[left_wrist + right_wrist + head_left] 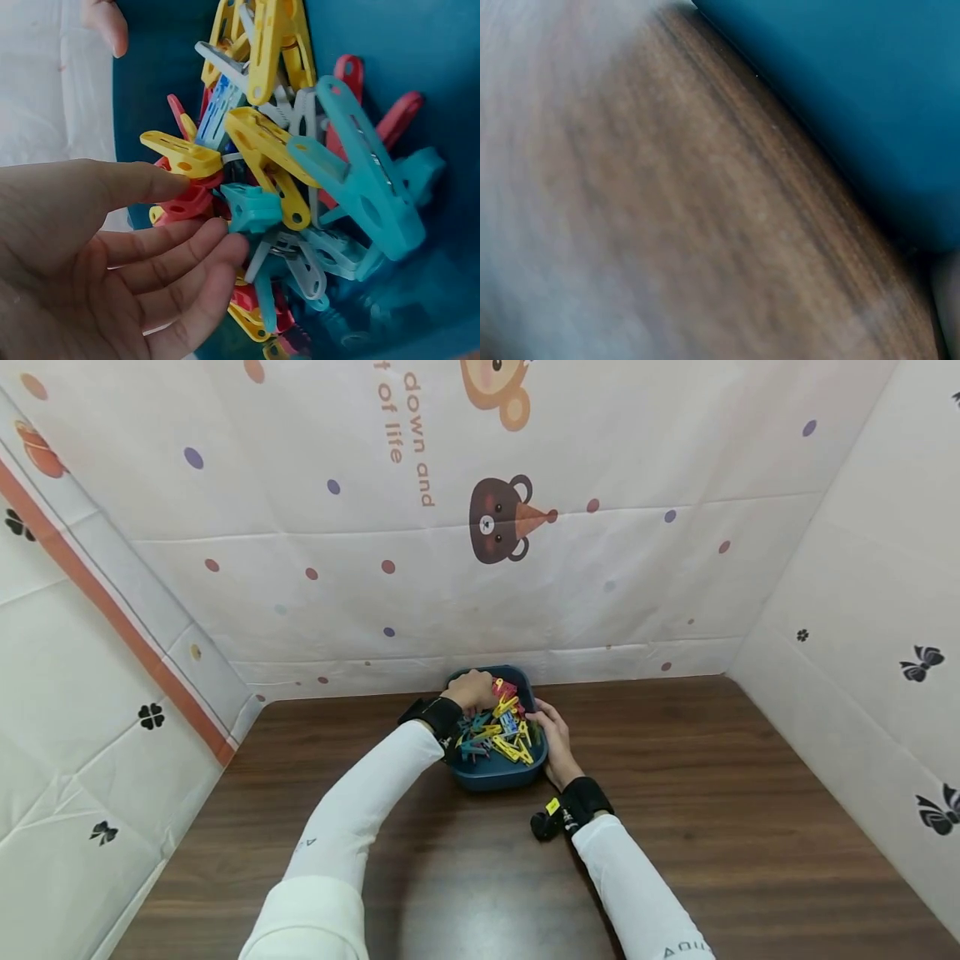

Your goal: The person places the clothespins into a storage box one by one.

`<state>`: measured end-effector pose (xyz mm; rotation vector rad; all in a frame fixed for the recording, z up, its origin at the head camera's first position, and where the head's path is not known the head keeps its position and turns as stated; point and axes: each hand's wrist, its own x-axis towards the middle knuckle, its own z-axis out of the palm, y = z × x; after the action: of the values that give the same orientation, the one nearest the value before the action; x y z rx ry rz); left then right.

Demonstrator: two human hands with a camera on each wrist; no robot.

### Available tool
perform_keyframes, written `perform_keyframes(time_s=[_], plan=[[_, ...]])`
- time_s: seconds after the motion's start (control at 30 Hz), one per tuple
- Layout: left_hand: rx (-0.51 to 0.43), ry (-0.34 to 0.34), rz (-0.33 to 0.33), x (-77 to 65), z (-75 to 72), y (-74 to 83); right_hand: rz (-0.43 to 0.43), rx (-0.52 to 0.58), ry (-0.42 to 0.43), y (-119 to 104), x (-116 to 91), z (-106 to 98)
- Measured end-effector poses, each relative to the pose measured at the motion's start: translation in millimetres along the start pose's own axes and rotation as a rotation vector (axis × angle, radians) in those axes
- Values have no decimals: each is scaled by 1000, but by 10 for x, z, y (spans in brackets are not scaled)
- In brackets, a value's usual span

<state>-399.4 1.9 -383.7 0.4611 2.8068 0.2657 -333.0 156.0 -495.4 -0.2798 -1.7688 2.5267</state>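
Observation:
A dark blue plastic basin (491, 779) stands near the table's back edge, with many colourful clothespins (506, 727) heaped in it. My left hand (472, 691) reaches over its far left part. In the left wrist view, the left hand (112, 247) has its thumb and forefinger on either side of a red clothespin (184, 204), pinching it, below a yellow clothespin (182, 155). A teal clothespin (251, 208) sits at the other fingertips. At the basin's right side my right hand (557, 745) holds the rim. The right wrist view shows mostly the basin's outer wall (855, 82).
The brown wooden table (675, 777) spreads around the basin. Behind it hangs a white printed cloth (600, 593), with further white cloth at the left and right sides. A black wrist camera (545, 825) juts out from the right wrist, low over the table.

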Motion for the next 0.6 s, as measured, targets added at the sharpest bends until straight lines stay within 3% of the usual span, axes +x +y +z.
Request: perform_keyframes(time_s=[0.27, 0.37, 0.47, 0.6], plan=[[-21, -11, -14, -36, -18, -75, -12, -1, 4, 40, -4, 53], [-58, 15, 2, -50, -62, -128, -11, -9, 0, 43, -14, 38], [-144, 138, 21, -113, -102, -243, 7, 4, -1, 44, -14, 15], [-354, 440, 37, -240, 56, -445, 15, 2, 8, 33, 3, -48]])
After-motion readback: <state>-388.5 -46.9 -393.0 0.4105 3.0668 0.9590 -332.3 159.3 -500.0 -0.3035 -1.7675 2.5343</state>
